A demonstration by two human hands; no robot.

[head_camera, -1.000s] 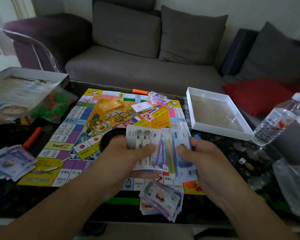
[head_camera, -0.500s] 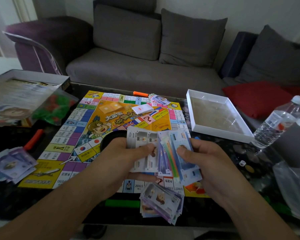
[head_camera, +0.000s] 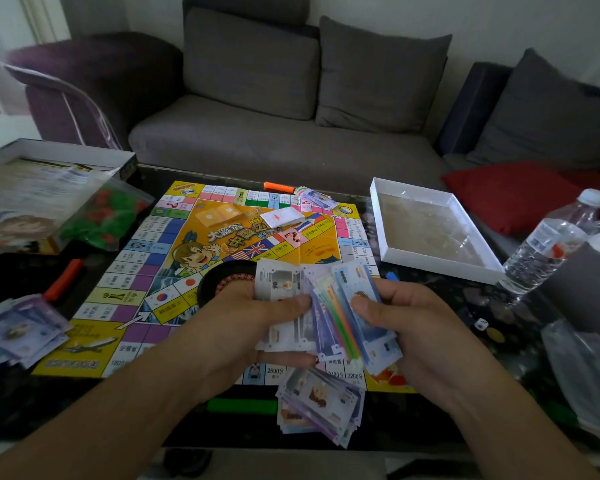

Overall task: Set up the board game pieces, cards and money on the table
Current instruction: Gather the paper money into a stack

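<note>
A dealt pile [head_camera: 321, 405] is lying at the table's [head_camera: 32, 403] near edge, overhanging slightly; a brush of the wrist is likely to send it off. Above it, the left hand [head_camera: 243, 327] and right hand [head_camera: 416, 327] are both pinching fanned notes [head_camera: 326, 310], thumbs on top. Thin notes are sticking together, risking a miscount or spill onto the board [head_camera: 194, 258]. Another pile [head_camera: 21, 330] is lying far left.

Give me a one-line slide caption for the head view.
Both hands, left hand and right hand, fan play money over the game board.
</note>
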